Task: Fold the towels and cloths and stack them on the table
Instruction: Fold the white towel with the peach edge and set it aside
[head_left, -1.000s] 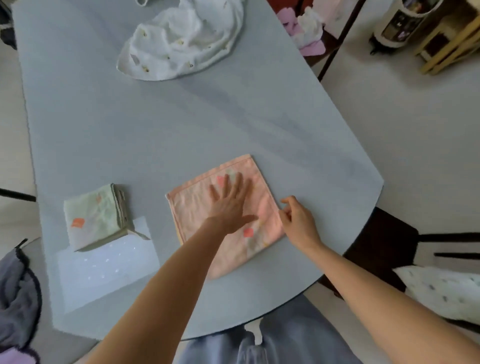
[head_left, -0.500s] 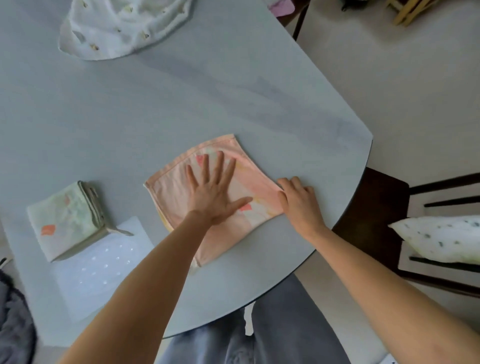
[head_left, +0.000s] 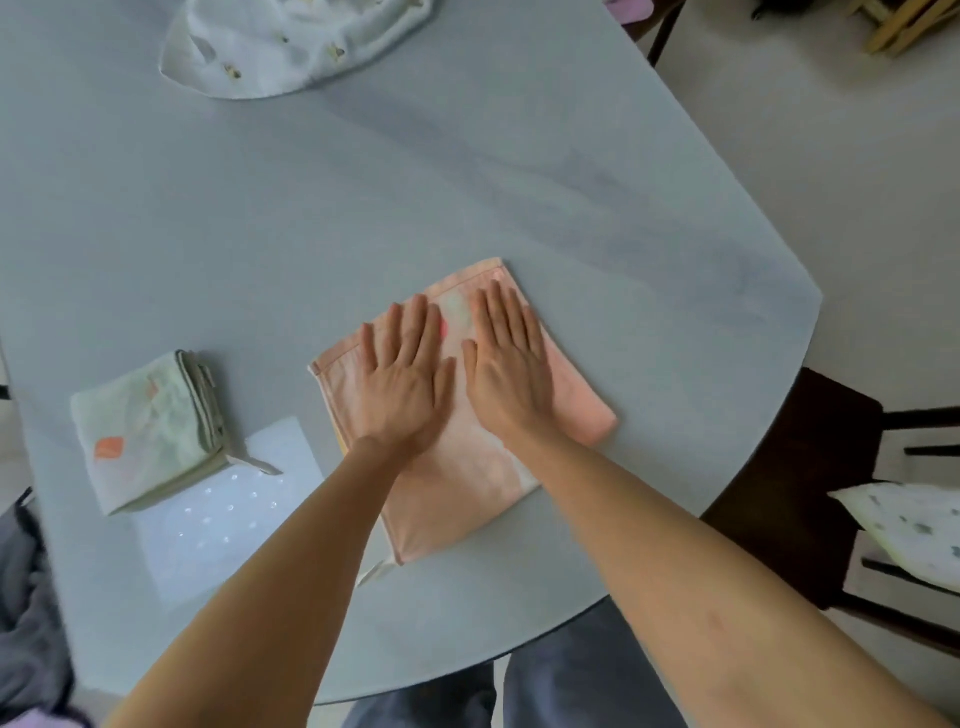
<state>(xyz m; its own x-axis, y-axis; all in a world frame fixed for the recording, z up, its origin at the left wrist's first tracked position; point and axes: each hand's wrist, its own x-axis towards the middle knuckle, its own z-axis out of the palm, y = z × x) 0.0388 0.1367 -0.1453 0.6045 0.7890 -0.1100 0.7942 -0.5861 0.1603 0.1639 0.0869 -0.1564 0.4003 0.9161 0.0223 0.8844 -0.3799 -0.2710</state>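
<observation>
Near table edge: pink towel (head_left: 467, 467) lies flat on the grey table (head_left: 467, 171), folded to a rough square, peach-pink with faded blotches and a stitched hem along its left edge; a small tag pokes out at the near corner. Left hand (head_left: 402, 379) and right hand (head_left: 506, 369) both press flat on it side by side, fingers straight, gripping nothing. Left of it, well apart: folded pale-green cloth (head_left: 148, 431) with an orange patch, sitting partly on a white dotted sheet (head_left: 228, 514). Far end: crumpled white cloth (head_left: 291, 41), unfolded.
</observation>
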